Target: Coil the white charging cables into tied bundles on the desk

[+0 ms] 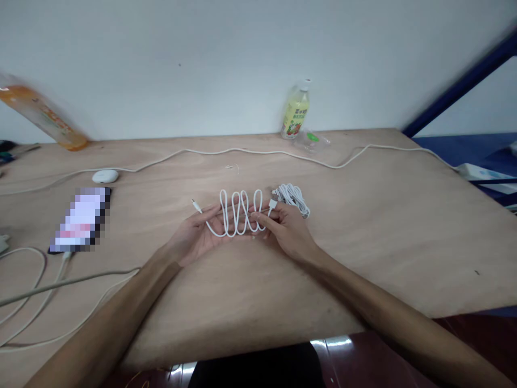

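Upper left of the frame: one orange bottle (42, 116), blurred, tilted at the wall edge of the tabletop (363, 242). Below it lies one small white oval device (105, 175), and beside that one phone (83, 220), screen lit, flat on the wood. Lower left: loose cables (32, 293) run off the frame edge. One long white cord (250, 152) crosses the tabletop along its far side, from left to right.

Centre of the frame: left hand (194, 237) rests palm up, fingers spread; its grip is open, with the white cable (240, 215) draped across the fingers in several upright loops. One plug end of this cable projects just left of the loops. Right hand (285, 229) lies knuckles up, just beside the left; its thumb and forefinger are pinched closed on the cable at the right end of the loops. A second white cable, a coiled bundle (293, 198), lies touching the far side of the right hand.

Upper centre right: one yellow-green drink bottle (296, 113) stands upright at the wall, one clear plastic wrapper (312, 140) at its foot. Both forearms enter from the lower edge
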A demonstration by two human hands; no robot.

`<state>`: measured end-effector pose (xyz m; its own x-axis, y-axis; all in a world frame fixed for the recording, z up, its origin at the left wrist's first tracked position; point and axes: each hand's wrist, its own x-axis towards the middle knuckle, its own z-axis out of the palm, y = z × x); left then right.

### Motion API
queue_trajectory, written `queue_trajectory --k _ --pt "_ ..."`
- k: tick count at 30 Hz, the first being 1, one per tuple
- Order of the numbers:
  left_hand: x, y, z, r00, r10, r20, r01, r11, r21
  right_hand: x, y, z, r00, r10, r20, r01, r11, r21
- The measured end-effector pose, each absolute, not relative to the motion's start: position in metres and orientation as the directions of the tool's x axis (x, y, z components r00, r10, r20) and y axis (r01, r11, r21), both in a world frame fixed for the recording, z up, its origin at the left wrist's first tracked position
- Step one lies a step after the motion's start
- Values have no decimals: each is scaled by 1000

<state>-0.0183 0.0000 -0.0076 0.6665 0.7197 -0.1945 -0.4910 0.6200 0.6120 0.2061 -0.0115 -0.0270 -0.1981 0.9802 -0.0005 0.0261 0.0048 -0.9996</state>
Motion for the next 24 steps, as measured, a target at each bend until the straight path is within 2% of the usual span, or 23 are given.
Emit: queue_trajectory --k 10,24 --pt "-30 0 -14 669 718 -193 -462 604 650 205 -13 -29 -274 962 -22 -36 -33 -999" --pt "-32 -7 -19 662 723 -200 -448 594 668 208 -16 -30 -312 947 -74 7 -75 -997"
